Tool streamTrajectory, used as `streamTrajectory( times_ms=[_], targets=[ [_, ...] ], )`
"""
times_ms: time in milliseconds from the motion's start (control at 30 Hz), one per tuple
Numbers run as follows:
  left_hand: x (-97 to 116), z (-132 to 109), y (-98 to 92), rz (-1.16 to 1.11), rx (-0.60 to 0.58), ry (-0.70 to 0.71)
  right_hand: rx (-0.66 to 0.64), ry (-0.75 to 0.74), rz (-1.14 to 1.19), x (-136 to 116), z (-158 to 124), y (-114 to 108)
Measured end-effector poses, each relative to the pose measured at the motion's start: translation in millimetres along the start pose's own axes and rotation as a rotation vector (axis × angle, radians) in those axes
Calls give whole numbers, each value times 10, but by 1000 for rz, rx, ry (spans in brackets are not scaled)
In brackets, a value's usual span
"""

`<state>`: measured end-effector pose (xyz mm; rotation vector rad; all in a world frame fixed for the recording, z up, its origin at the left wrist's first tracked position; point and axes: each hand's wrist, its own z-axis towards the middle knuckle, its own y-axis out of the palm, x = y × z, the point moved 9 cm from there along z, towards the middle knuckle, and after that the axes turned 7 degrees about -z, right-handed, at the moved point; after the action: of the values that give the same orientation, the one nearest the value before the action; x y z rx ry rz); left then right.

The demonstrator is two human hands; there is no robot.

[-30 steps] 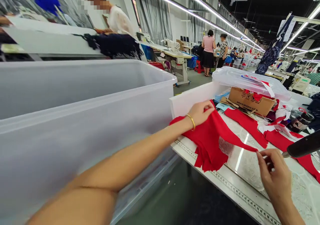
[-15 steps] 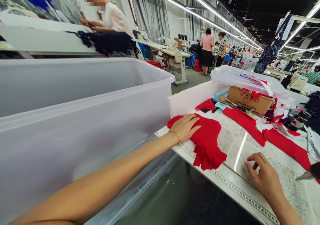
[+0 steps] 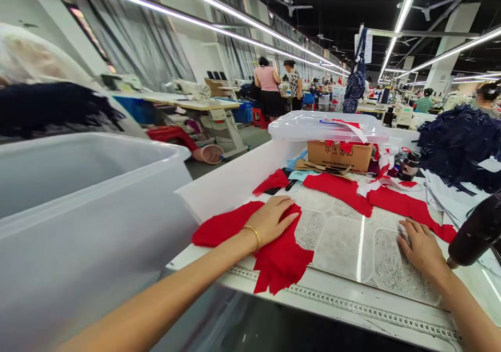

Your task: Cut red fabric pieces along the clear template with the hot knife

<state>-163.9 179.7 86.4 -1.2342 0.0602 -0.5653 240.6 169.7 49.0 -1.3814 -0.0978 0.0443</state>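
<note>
My left hand, with a gold bangle at the wrist, lies flat with fingers stretched on a pile of red fabric pieces at the table's near left corner. My right hand rests palm down on the glass table top, its fingers spread beside the edge of another red fabric strip. Neither hand grips anything. A dark rounded object pokes in just right of my right hand.
A big translucent plastic bin stands at my left. At the table's back are a cardboard box under a clear plastic lid, more red cloth, and dark blue fabric. People stand at sewing tables beyond.
The view has swung right. My left hand let go of the lifted red piece and pressed flat on the pile. My right hand released the cloth tip and now lies flat on the table.
</note>
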Motion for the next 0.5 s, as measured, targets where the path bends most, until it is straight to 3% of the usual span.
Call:
streamTrajectory(
  times_ms=[167,267,367,500],
  targets=[
    [1035,671,603,-39,-112,259,-58,87,-63,128,15,22],
    [1469,1030,947,-40,-139,340,-41,112,-48,247,60,33],
    [1686,1326,1174,-37,-136,368,-9,116,-18,359,103,81],
    [1714,1571,1366,-21,-143,356,41,90,58,433,118,166]
  ],
)
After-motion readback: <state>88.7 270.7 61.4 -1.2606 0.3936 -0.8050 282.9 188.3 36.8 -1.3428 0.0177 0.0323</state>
